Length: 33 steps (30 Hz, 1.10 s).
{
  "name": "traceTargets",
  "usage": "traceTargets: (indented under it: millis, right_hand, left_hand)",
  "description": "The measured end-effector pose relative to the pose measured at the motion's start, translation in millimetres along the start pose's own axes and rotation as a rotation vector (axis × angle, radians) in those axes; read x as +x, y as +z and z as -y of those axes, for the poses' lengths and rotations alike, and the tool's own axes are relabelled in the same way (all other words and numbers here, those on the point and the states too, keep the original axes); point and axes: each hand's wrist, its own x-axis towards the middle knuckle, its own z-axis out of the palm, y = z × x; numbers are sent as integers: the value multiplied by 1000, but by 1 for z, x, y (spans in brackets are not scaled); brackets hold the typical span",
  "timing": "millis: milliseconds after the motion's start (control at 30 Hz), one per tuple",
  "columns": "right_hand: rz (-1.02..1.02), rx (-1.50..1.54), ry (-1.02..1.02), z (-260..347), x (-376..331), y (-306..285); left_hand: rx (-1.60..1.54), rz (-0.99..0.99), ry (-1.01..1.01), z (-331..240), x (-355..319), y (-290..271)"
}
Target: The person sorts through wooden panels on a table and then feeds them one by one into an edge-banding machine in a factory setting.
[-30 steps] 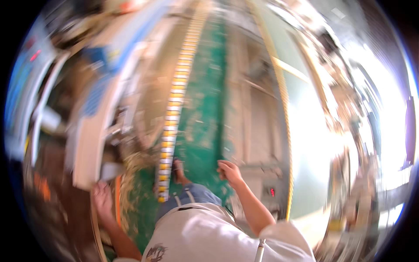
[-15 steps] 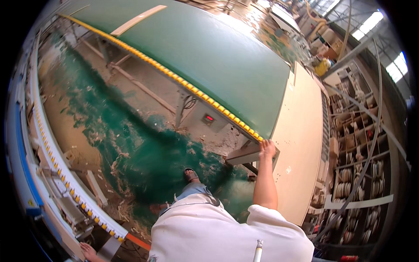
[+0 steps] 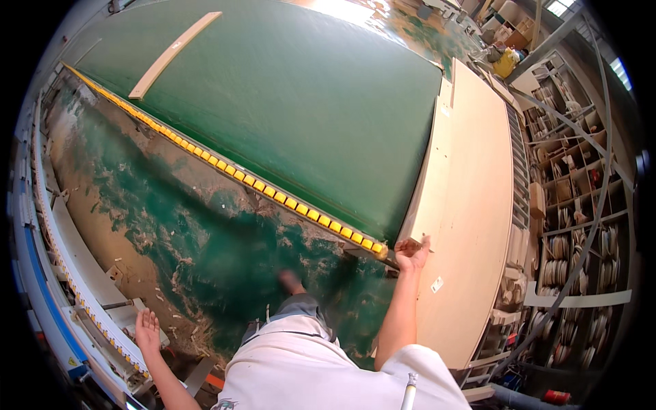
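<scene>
My right hand [image 3: 411, 254] is at the near left corner of a stack of pale wood panels [image 3: 471, 198], beside the end of a yellow roller strip [image 3: 273, 194]. Its thumb stretches away from the bent fingers; I see nothing held, though the fingertips are partly lost against the panel edge. My left hand [image 3: 147, 331] hangs open at the lower left, fingers stretched, near a white rail with yellow rollers [image 3: 75, 287], and holds nothing. The roller strip edges a wide green conveyor belt [image 3: 287, 102]. A narrow wood strip [image 3: 175, 55] lies across the belt's far left part.
Shelves with rolls of edging tape [image 3: 608, 246] stand at the right, behind a slanting grey hose [image 3: 581, 273]. Wood scraps and dust litter the green floor [image 3: 225, 273]. A blue-edged machine [image 3: 51, 321] runs along the left. A cigarette [image 3: 410, 393] pokes in from below.
My left hand has risen into fuller view at the lower left. My right hand has turned, its thumb now spread. The view has shifted, and the foot below has moved.
</scene>
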Motion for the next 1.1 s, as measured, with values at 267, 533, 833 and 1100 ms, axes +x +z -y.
traceTargets:
  millis: [267, 533, 833, 1100]
  right_hand:
    - [528, -355, -612, 46, -2, 56]
    - [694, -608, -196, -1, -187, 59]
    - [1264, -1212, 722, -246, -326, 106]
    - [1751, -1611, 1115, -572, -578, 15]
  left_hand:
    - [105, 169, -50, 15, -18, 114]
    - [228, 413, -21, 3, -63, 211]
    - [-658, -177, 400, -73, -50, -24]
    - [-1134, -585, 895, 135, -262, -360]
